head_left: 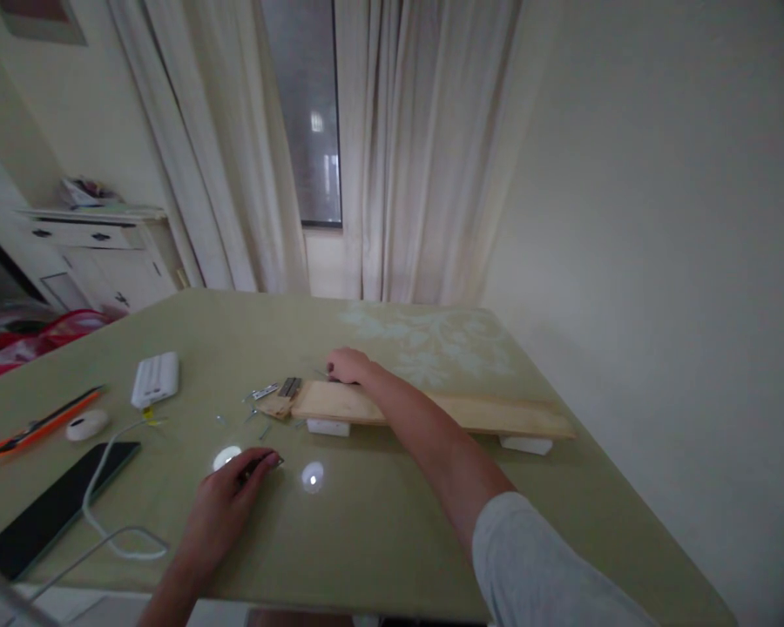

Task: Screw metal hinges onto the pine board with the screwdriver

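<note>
A pale wooden board (pixel 340 401) lies lengthwise across two white blocks (pixel 328 428) on the table. My right hand (pixel 349 366) reaches over to the board's far edge near its left end. Its fingers are curled, and what they hold, if anything, is hidden. My left hand (pixel 235 496) is in front of the board, low over the table, closed in a pinch on a small dark piece that I cannot make out. Loose screws (pixel 265 431) and small metal hinges (pixel 290 387) lie by the board's left end, beside a scrap of brown paper (pixel 274 406).
On the left are a white power bank (pixel 155 380), an orange utility knife (pixel 43 422), a white rounded case (pixel 87 425), a black phone (pixel 58 505) and a white cable (pixel 95 496). A wall (pixel 659 261) borders the right side; curtains (pixel 424 148) hang behind the table.
</note>
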Available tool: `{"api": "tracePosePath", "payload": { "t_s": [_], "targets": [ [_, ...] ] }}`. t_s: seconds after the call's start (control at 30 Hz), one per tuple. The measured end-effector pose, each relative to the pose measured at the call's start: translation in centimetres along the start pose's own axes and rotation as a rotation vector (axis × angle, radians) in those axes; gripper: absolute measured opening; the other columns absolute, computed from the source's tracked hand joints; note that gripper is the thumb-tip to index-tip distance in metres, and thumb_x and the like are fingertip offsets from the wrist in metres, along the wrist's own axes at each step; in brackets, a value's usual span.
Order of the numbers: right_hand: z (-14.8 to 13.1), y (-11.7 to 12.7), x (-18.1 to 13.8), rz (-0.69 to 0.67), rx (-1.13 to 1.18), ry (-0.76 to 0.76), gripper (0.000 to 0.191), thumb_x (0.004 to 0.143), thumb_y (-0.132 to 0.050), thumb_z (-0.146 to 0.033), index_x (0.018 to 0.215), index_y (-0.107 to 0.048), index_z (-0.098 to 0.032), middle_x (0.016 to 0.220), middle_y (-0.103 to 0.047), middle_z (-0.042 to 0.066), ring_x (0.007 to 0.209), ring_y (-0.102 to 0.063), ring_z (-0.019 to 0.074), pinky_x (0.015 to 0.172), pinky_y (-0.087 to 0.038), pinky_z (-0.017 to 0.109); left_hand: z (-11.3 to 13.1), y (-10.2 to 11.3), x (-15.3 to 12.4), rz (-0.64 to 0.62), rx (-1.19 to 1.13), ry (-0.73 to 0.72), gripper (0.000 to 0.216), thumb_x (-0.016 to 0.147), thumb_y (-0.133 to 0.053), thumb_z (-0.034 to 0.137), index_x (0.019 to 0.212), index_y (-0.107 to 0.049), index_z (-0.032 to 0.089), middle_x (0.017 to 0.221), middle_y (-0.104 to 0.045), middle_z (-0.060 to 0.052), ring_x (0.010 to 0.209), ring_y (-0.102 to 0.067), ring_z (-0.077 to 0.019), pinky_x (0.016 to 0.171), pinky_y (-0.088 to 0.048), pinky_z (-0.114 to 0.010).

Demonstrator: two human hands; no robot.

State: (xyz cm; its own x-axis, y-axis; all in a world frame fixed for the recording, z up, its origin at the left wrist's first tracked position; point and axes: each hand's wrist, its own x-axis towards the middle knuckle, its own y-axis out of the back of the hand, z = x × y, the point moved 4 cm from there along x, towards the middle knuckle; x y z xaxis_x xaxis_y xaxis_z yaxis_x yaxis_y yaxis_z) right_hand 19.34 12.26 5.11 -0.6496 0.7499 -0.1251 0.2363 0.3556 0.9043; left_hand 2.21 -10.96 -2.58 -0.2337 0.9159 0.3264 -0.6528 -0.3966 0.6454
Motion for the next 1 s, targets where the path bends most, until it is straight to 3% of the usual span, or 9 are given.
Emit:
{"api": "tracePosePath", "payload": {
  "t_s": [0.07,0.17,0.23,0.33,0.43,0.57,0.67,0.8,1.0],
  "targets": [
    [0.0,1.1,-1.5,0.046,0.026,0.029,0.016,0.096,-0.076,-0.026,0.107,-0.077,-0.015,0.113,-0.078,0.01,0.108,-0.073,0.0259,0.093,-0.058,0.039,0.5,0.1,-0.4,0.01,-0.053,-0.059,0.05,0.09,-0.063,0.071,0.092,-0.085,0.026,0.094,-0.085,-0.005,0.08,-0.08,-0.0246,0.069,-0.065,-0.029],
    [-0.4,3.6,-6.0,0.157,0.118,0.12,0.029,0.107,-0.06,-0.039,0.119,-0.075,-0.017,0.117,-0.079,0.007,0.107,-0.074,0.0193,0.088,-0.055,0.029,2.9,-0.1,-0.9,0.059,-0.171,-0.144,0.04,0.086,-0.074,0.067,0.088,-0.087,0.029,0.091,-0.085,-0.002,0.083,-0.082,-0.0245,0.074,-0.067,-0.028],
    [-1.1,5.3,-10.6,0.188,0.385,0.28,0.045,0.113,-0.043,-0.047,0.115,-0.075,-0.015,0.106,-0.08,0.008,0.089,-0.074,0.0142,0.076,-0.055,0.025,6.2,-0.5,-0.5,0.122,-0.252,-0.157,0.03,0.081,-0.083,0.06,0.087,-0.087,0.03,0.085,-0.085,0.0,0.075,-0.081,-0.0219,0.071,-0.066,-0.026],
    [-2.0,7.6,-17.9,0.177,0.654,0.5,0.042,0.104,-0.06,-0.056,0.11,-0.078,-0.018,0.096,-0.079,0.005,0.08,-0.072,0.0144,0.072,-0.056,0.027,13.8,-1.1,1.9,0.175,-0.41,-0.172,0.021,0.084,-0.086,0.048,0.084,-0.085,0.027,0.079,-0.083,0.0,0.067,-0.077,-0.0173,0.064,-0.063,-0.024],
    [-1.6,10.7,-23.3,0.541,0.511,0.499,0.023,0.093,-0.08,-0.044,0.102,-0.08,-0.023,0.088,-0.077,0.001,0.075,-0.068,0.0128,0.069,-0.053,0.025,22.0,-1.5,6.1,0.126,-0.611,-0.251,0.022,0.085,-0.086,0.043,0.078,-0.082,0.023,0.072,-0.08,-0.001,0.062,-0.073,-0.0143,0.059,-0.059,-0.022],
    [0.5,13.6,-26.8,0.938,0.48,0.383,0.008,0.095,-0.079,-0.031,0.093,-0.08,-0.023,0.081,-0.076,-0.001,0.07,-0.067,0.0125,0.068,-0.055,0.026,29.2,-2.3,10.2,-0.179,-0.775,-0.384,0.028,0.092,-0.079,0.044,0.081,-0.082,0.019,0.064,-0.075,-0.001,0.058,-0.069,-0.0134,0.055,-0.057,-0.021],
    [2.5,14.3,-27.3,0.986,0.66,0.312,0.009,0.095,-0.079,-0.031,0.091,-0.08,-0.023,0.078,-0.077,-0.001,0.064,-0.067,0.0115,0.061,-0.056,0.024,31.0,-3.4,11.2,-0.3,-0.769,-0.473,0.02,0.097,-0.075,0.037,0.091,-0.083,0.02,0.078,-0.08,-0.002,0.07,-0.073,-0.0134,0.066,-0.06,-0.022],
    [4.2,14.5,-26.9,0.98,0.751,0.231,0.008,0.094,-0.079,-0.03,0.096,-0.081,-0.023,0.08,-0.078,0.0,0.065,-0.068,0.0115,0.061,-0.057,0.024,30.6,-5.6,11.4,-0.349,-0.832,-0.46,0.016,0.095,-0.077,0.035,0.097,-0.081,0.02,0.093,-0.082,-0.005,0.083,-0.076,-0.0161,0.077,-0.064,-0.025],
    [4.2,14.4,-25.6,0.877,0.881,0.241,0.01,0.091,-0.081,-0.032,0.101,-0.081,-0.028,0.076,-0.076,-0.002,0.065,-0.069,0.0141,0.059,-0.059,0.027,28.8,-6.8,12.0,-0.195,-0.95,-0.33,0.02,0.092,-0.081,0.04,0.088,-0.081,0.021,0.078,-0.078,-0.003,0.073,-0.074,-0.017,0.068,-0.064,-0.028]
  ]
}}
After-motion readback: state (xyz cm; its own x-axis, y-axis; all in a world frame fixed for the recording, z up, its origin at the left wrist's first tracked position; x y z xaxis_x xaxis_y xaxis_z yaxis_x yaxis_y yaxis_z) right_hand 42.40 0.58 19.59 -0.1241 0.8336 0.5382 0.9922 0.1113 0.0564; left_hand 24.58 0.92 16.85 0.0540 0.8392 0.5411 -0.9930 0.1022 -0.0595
